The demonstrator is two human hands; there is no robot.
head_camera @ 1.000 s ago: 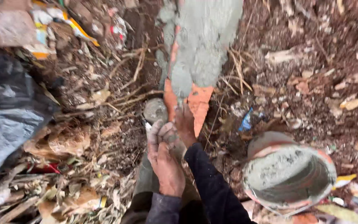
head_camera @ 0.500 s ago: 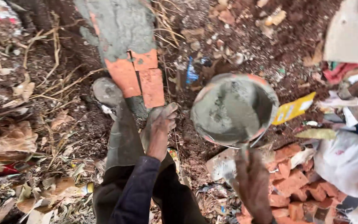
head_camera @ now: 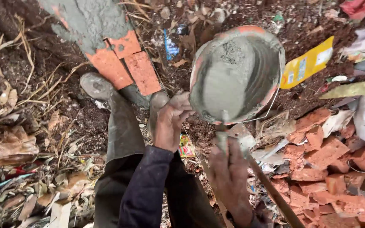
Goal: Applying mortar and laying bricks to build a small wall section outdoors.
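Note:
A round bucket (head_camera: 271,63) smeared with wet grey mortar stands tilted on the dirt, its orange rim showing through. My left hand (head_camera: 170,124), coated in mortar, grips the bucket's near left rim. Lower down, my right hand (head_camera: 229,177) is closed on the handle of a trowel (head_camera: 222,131), whose metal end reaches into the bucket's near edge. Beyond my boots (head_camera: 96,84) lie orange bricks (head_camera: 125,67) with a band of grey mortar (head_camera: 89,19) spread above them.
A heap of broken orange brick pieces (head_camera: 330,169) fills the right side. A long wooden stick (head_camera: 275,198) slants past my right hand. Yellow wrappers (head_camera: 309,63), plastic scraps and dry leaves (head_camera: 17,143) litter the dark soil all round.
The view has swung right and closer to the bucket. My left hand has gone from beside the bricks to the bucket's rim, and my right hand has brought the trowel to the bucket.

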